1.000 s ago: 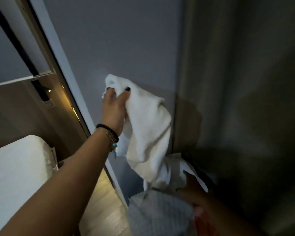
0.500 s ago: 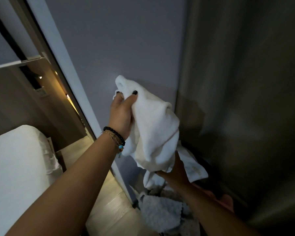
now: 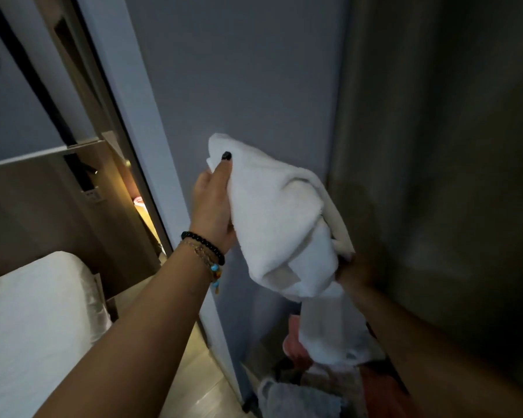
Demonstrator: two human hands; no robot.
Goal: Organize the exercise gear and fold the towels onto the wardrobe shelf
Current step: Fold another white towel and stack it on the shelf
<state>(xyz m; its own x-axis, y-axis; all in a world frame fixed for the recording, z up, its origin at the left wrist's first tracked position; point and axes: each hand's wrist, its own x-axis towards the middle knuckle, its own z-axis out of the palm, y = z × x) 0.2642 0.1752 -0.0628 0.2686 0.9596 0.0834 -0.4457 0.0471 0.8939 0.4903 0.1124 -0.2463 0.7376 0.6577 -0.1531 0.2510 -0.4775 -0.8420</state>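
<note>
A white towel (image 3: 280, 224) hangs crumpled in the air in front of a grey wardrobe panel. My left hand (image 3: 213, 206) grips its upper corner, thumb pressed over the cloth. My right hand (image 3: 355, 271) holds the towel lower down on its right side, fingers mostly hidden behind the fabric. The towel's tail droops down toward a heap of cloth on the floor.
Below the towel lies a pile of fabric: a grey towel (image 3: 302, 401) and pink-orange items (image 3: 296, 342). A white bed (image 3: 34, 321) is at the lower left beside a lit wooden headboard niche (image 3: 142, 212). A dark wardrobe door (image 3: 435, 176) fills the right side.
My right hand has risen from the floor pile to grasp the towel's lower right side. My left hand stays up with the towel, which now bunches higher.
</note>
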